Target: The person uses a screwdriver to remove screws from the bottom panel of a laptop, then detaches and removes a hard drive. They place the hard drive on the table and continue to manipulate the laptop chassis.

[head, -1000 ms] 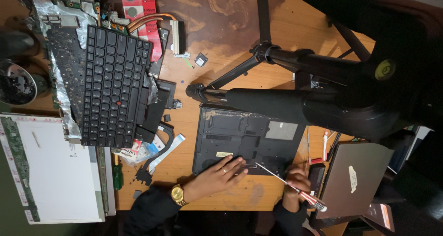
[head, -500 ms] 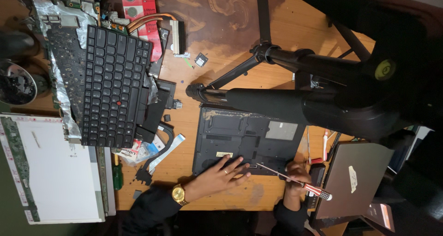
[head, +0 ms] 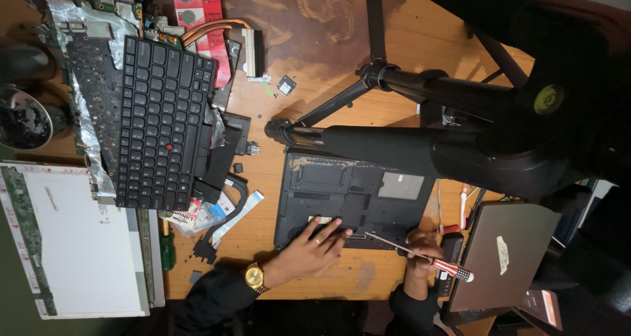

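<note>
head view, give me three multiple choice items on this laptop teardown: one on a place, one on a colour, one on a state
1. Where does the left hand rest?
A. on the detached keyboard
B. on the near edge of the dark laptop base
C. on the bare screen panel

2. What colour is the wristwatch on the left wrist?
A. gold
B. black
C. blue

3. What is the right hand doing?
A. lying flat and empty
B. lifting the tripod
C. gripping a screwdriver whose shaft points at the base

Answers: 1 B, the fingers spread on the base's near edge. 2 A, the case and band look gold. 3 C, the fingers close round the striped handle, tip at the base.
</note>
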